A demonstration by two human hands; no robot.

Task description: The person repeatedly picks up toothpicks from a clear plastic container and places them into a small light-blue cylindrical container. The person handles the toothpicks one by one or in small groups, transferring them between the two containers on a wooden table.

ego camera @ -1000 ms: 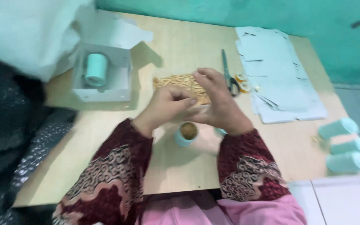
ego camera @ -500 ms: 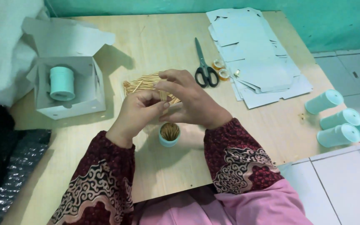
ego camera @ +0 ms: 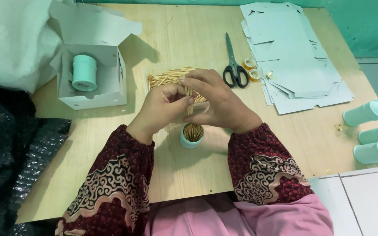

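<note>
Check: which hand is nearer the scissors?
Right. The right hand is just left of the scissors, apart; the left hand sits farther left, behind it.

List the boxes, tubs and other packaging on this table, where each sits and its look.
Open white cardboard box, far left, holding a mint round tub.
Stack of flat grey-white box blanks, far right.
Three mint tubs on their sides, right edge.
Open mint tub of toothpicks, below both hands.

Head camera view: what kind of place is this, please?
Probably a small hand-packing workstation. Both hands, the left hand and the right hand, hold toothpicks over a filled mint-green container; flat unfolded cartons are stacked on the plywood table, beside an open box.
</note>
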